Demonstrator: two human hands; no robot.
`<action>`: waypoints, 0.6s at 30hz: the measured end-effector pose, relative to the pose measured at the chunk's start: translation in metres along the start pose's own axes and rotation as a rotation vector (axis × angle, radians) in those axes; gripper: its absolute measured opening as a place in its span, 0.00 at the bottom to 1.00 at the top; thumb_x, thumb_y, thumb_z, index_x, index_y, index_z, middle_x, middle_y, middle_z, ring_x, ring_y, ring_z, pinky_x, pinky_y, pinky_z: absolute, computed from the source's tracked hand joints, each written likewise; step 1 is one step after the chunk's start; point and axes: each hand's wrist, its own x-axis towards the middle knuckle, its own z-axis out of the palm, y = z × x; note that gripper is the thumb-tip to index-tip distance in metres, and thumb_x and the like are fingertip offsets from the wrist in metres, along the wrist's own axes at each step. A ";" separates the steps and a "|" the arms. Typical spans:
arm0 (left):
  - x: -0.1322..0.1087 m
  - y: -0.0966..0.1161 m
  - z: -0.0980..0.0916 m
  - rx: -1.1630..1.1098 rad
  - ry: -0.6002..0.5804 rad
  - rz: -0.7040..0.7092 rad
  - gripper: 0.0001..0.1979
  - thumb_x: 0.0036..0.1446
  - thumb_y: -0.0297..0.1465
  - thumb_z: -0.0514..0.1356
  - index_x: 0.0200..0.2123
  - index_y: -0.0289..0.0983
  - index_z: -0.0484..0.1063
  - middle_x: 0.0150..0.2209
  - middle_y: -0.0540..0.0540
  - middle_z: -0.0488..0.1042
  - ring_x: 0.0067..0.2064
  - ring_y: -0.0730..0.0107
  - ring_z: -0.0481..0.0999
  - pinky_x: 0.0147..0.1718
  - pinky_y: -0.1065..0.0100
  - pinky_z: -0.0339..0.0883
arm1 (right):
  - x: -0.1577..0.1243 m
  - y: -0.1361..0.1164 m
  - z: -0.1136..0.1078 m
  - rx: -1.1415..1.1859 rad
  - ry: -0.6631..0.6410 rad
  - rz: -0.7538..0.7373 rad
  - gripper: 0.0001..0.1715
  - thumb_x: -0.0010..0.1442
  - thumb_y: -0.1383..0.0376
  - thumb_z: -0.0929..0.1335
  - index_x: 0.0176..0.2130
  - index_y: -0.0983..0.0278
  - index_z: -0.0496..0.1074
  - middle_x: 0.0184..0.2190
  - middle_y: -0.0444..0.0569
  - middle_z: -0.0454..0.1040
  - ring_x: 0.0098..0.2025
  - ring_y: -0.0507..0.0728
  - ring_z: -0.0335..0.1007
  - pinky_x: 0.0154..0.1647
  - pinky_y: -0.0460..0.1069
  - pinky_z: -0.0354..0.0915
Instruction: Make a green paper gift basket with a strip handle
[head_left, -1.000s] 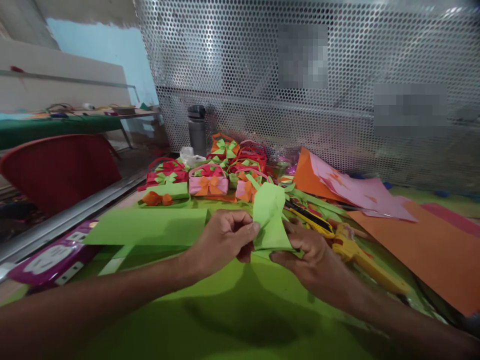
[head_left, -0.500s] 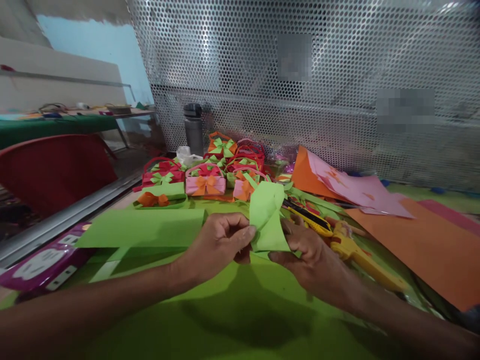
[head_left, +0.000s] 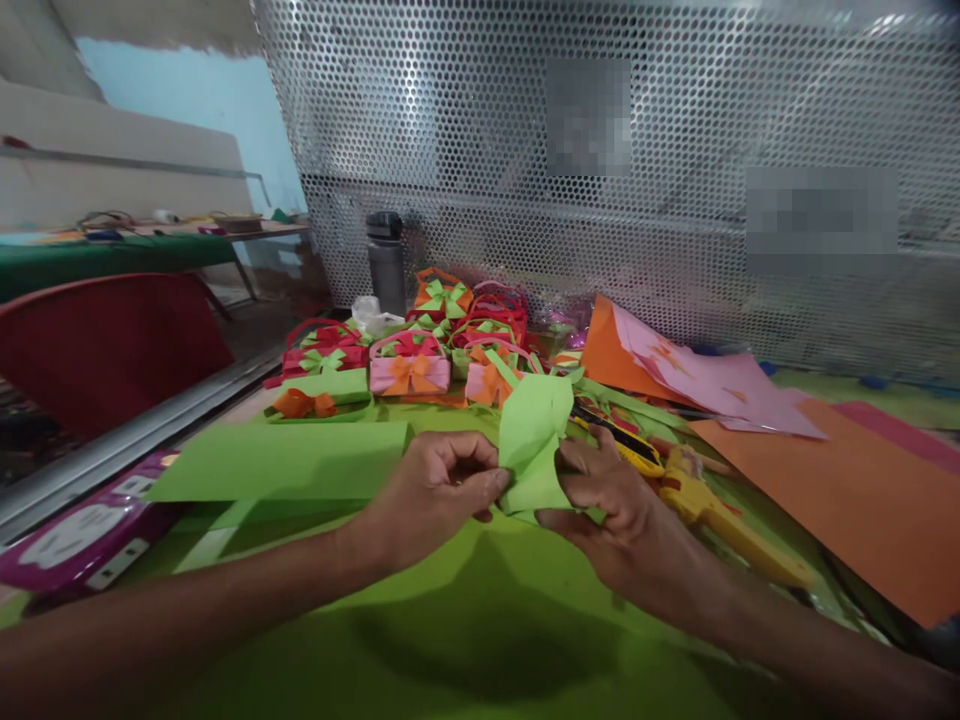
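Observation:
Between my two hands is a folded piece of light green paper point(head_left: 534, 440), held up above a green sheet point(head_left: 465, 620). My left hand point(head_left: 442, 490) pinches its left lower edge between thumb and fingers. On the other side, my right hand point(head_left: 611, 505) grips the right lower edge, its fingertips partly hidden behind the paper. Just right of that hand lie a yellow glue gun point(head_left: 727, 525) and a yellow and black cutter knife point(head_left: 622, 440). A larger green sheet, bent over point(head_left: 285, 460), rests left of my left hand.
Several small paper bags with bows, such as a pink one point(head_left: 410, 372), stand at the back beside a dark bottle point(head_left: 386, 262). Orange sheets point(head_left: 840, 490) and pink sheets point(head_left: 720, 375) lie at the right. A purple case point(head_left: 90, 530) is at the left. Behind rises a perforated metal panel point(head_left: 480, 130).
The folded green paper has shifted slightly down, and its lower right corner has curled inward under my right hand's fingers. My left hand keeps its pinch.

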 end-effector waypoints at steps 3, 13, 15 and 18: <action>0.000 -0.002 0.000 0.007 0.015 0.045 0.06 0.48 0.29 0.59 0.23 0.32 0.67 0.20 0.52 0.67 0.23 0.79 0.66 0.23 0.76 0.62 | 0.000 -0.002 -0.001 -0.015 0.006 0.003 0.08 0.56 0.69 0.66 0.25 0.61 0.68 0.30 0.41 0.68 0.38 0.54 0.64 0.52 0.59 0.45; 0.000 -0.001 0.002 -0.137 -0.113 0.015 0.06 0.50 0.29 0.59 0.32 0.32 0.70 0.26 0.48 0.73 0.28 0.75 0.69 0.27 0.74 0.61 | 0.000 -0.006 0.000 -0.103 -0.038 0.043 0.09 0.57 0.71 0.64 0.26 0.62 0.68 0.29 0.43 0.68 0.37 0.54 0.63 0.52 0.63 0.42; 0.000 -0.002 0.003 -0.096 -0.128 0.036 0.06 0.51 0.26 0.57 0.33 0.32 0.72 0.27 0.48 0.74 0.27 0.76 0.68 0.27 0.75 0.60 | 0.000 -0.006 0.001 -0.108 -0.051 0.065 0.10 0.58 0.70 0.64 0.25 0.62 0.66 0.28 0.42 0.67 0.36 0.54 0.63 0.52 0.63 0.42; -0.002 -0.003 0.004 -0.055 -0.127 0.080 0.07 0.51 0.23 0.56 0.33 0.32 0.73 0.27 0.49 0.74 0.27 0.76 0.68 0.26 0.76 0.59 | -0.001 -0.006 0.003 -0.104 -0.052 0.092 0.12 0.57 0.68 0.65 0.23 0.63 0.63 0.26 0.41 0.66 0.35 0.53 0.63 0.53 0.64 0.41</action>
